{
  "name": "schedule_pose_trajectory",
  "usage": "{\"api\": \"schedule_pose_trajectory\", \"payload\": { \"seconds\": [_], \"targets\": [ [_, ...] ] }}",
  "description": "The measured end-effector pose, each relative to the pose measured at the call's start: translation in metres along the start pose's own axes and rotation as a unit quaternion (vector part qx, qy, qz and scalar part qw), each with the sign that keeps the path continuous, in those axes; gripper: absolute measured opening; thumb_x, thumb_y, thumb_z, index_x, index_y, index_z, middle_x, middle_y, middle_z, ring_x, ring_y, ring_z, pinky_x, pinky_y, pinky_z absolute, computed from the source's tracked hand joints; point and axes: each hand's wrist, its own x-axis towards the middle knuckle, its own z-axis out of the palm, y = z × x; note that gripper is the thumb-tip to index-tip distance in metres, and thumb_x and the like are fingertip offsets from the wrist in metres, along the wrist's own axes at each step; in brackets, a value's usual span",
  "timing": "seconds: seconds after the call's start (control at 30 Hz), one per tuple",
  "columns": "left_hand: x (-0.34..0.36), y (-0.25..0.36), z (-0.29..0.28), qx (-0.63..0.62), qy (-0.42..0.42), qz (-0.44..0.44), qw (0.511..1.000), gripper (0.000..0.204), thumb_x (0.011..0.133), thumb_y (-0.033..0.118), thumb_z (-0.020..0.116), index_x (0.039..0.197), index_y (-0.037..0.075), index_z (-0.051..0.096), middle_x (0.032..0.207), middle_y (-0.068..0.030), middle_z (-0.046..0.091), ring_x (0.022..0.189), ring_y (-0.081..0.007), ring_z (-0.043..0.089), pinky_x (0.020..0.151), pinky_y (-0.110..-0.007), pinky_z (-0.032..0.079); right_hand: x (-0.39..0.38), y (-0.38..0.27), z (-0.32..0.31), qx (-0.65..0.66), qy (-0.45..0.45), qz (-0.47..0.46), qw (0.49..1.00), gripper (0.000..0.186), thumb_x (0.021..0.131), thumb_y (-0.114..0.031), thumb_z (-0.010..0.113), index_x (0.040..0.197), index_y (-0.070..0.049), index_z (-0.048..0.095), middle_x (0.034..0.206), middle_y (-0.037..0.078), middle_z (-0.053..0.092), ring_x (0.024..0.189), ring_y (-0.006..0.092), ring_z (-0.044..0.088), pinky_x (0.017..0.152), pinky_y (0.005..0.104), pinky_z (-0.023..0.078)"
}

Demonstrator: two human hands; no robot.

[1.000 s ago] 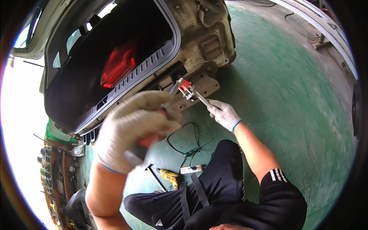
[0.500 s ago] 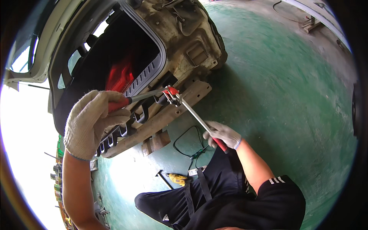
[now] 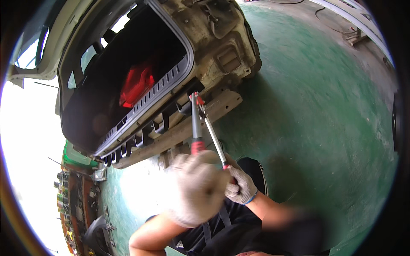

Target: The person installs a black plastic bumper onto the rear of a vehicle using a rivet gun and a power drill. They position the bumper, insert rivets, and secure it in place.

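Note:
A long two-handled tool [image 3: 196, 123], with red grips, silver shafts and a red-and-silver head, reaches the black plastic brackets [image 3: 162, 123] below the vehicle's open rear hatch. Its head is beside the edge above a beige metal beam [image 3: 222, 104]. My left hand [image 3: 196, 187], gloved and blurred by motion, is closed on the nearer red grip. My right hand [image 3: 241, 185], also gloved, is closed round the other grip, just right of and partly behind the left. The handles lie close together.
A red lamp-like part [image 3: 134, 89] lies inside the dark cargo area. A shelf of cans and parts [image 3: 64, 200] and a dark panel [image 3: 96, 234] stand at left on the green floor [image 3: 320, 106]. A metal frame [image 3: 358, 36] with a hose is at upper right.
My left hand has moved down and to the right, beside my right hand, bringing the handles closer together. My right hand has moved lower, and the tool now points more steeply away from me.

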Motion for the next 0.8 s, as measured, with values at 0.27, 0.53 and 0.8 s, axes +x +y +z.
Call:
{"api": "schedule_pose_trajectory", "payload": {
  "seconds": [0.27, 0.53, 0.8],
  "targets": [
    [-0.039, -0.017, 0.076, -0.047, 0.082, 0.051, 0.994, 0.018, 0.078, 0.009, 0.085, 0.088, 0.009, 0.070, 0.106, -0.0095, 0.070, 0.083, -0.0354, 0.064, 0.073, -0.047, 0.053, 0.014, 0.014, 0.030, -0.353, 0.020, -0.071, 0.933, 0.044, 0.118, -0.015, 0.048, 0.161, -0.015, 0.049, 0.126, 0.006, 0.062, 0.111, 0.0147, 0.058, 0.101, 0.0318, 0.047],
    [0.031, -0.053, -0.099, -0.281, 0.164, -0.090, 0.941, 0.041, 0.109, 0.040, 0.061, 0.085, 0.007, 0.066, 0.085, -0.0053, 0.071, 0.058, -0.0055, 0.052, 0.051, -0.023, 0.037, -0.022, -0.102, -0.064, -0.286, 0.191, 0.029, 0.938, 0.048, 0.108, -0.018, 0.070, 0.155, -0.024, 0.061, 0.096, 0.011, 0.074, 0.051, 0.0093, 0.051, 0.045, 0.0228, 0.042],
    [0.077, -0.070, -0.130, -0.298, 0.185, -0.197, 0.916, 0.049, 0.111, 0.044, 0.055, 0.077, 0.009, 0.057, 0.089, -0.0128, 0.075, 0.057, -0.0092, 0.049, 0.050, -0.026, 0.031, -0.009, -0.126, -0.118, -0.282, 0.169, 0.026, 0.944, 0.052, 0.104, -0.019, 0.077, 0.154, -0.019, 0.061, 0.094, 0.014, 0.075, 0.051, 0.0105, 0.056, 0.045, 0.0225, 0.044]
  ]
}}
